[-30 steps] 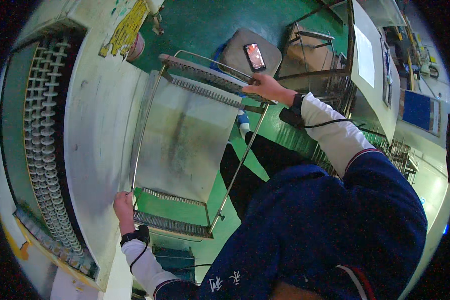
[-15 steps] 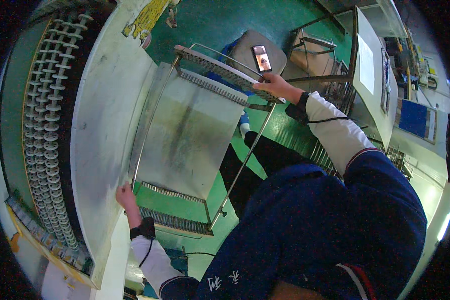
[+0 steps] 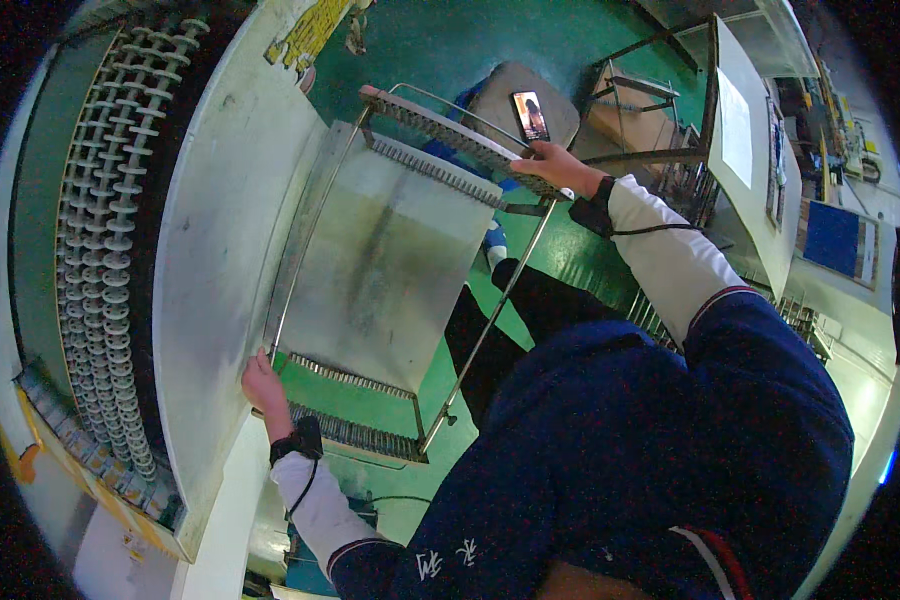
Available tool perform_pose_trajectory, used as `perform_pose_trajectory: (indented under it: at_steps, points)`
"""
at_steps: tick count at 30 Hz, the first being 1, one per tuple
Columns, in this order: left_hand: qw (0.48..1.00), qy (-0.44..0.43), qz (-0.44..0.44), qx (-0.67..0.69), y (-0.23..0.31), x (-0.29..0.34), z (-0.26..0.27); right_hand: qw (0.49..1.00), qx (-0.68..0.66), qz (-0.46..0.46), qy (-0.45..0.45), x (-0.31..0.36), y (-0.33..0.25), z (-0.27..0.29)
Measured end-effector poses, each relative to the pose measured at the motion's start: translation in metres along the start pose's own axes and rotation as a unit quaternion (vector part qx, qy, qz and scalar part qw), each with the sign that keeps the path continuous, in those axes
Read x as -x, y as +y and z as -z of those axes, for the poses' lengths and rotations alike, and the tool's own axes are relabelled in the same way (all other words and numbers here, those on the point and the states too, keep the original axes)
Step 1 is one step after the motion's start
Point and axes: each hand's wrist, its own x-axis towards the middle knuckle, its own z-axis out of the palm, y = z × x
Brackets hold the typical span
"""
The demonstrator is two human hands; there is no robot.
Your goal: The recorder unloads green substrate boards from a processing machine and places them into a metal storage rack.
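Observation:
A metal rack (image 3: 465, 375) with slotted, comb-like bars at its far and near ends and thin rods along its sides stands in front of me, beside the pale machine housing. My right hand (image 3: 562, 170) is closed over the right end of the far slotted bar (image 3: 440, 128), thumb on top. At the rack's near left corner, my left hand (image 3: 263, 385) has its fingers closed about the end of the left rod (image 3: 300, 255); its fingertips are partly hidden. Within the frame a dull grey metal plate (image 3: 385, 265) lies on a slant.
Rows of white roller discs (image 3: 105, 270) fill the machine at left, behind its pale wall (image 3: 215, 230). Beyond the rack, a lit phone (image 3: 531, 116) rests on a brown stool (image 3: 490, 105). A white-topped stand (image 3: 745, 170) and more racks are at right, on the green floor (image 3: 420, 50).
The whole view has shifted slightly, with the machine and rack appearing a little further right. Both hands keep their places on the rack. The picture on the phone has changed.

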Motion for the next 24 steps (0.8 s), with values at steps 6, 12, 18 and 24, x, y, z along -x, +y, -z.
perform_pose_trajectory:
  at_steps: [6, 12, 18, 24]
  points:
    - [0.977, 0.124, 0.12, 0.121, -0.017, 0.074, 0.01, 0.997, 0.012, 0.048, 0.052, -0.002, -0.008, -0.014]
    - [0.866, -0.016, 0.366, 0.341, -0.006, 0.195, -0.027, 0.997, 0.014, 0.056, 0.053, -0.002, -0.018, -0.015]
    - [0.788, 0.005, 0.487, 0.376, 0.051, 0.197, 0.019, 0.996, -0.006, 0.037, 0.08, -0.001, -0.001, -0.013]
    - [0.72, 0.03, 0.43, 0.544, 0.068, 0.21, 0.032, 0.994, -0.055, 0.031, 0.084, 0.042, 0.017, -0.007]
